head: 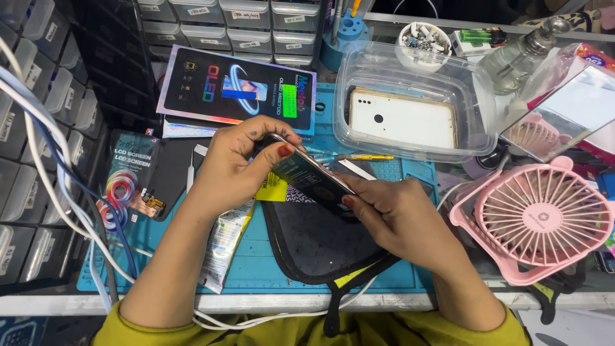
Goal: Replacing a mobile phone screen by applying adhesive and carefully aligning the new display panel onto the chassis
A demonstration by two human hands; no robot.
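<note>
Bench (410, 300) under both hands, covered by a blue work mat (256, 256). Dark pad (314, 243) laid on the mat directly below the hands. Drawer cabinets (38, 128) far left of the left hand and beyond it. Pink desk fan (538, 218) just right of the right hand. Clear plastic tub (474, 96) beyond the right hand, holding a white phone back cover (403, 118). Dark printed screen box (237, 86) beyond the left hand. Cable bundle (45, 147) running past the left forearm.

Phone (311, 176) held on edge, tilted, between both hands above the dark pad. Left hand (234, 166) closed on the upper end, thumb and fingers pinching the edge. Right hand (391, 214) closed on the lower end, thumb pressed along the side.

Progress, as judged: back cover already off and parked in the tub; body of the phone in hand, edge under work. Screen box apparently unopened, so fitting of a new display presumably outstanding. Exact state of the seam not discernible.

Yellow-handled tool (365, 157) lying just beyond the phone. Tweezers (190, 173) left of the left hand. Tube (221, 247) under the left wrist.
</note>
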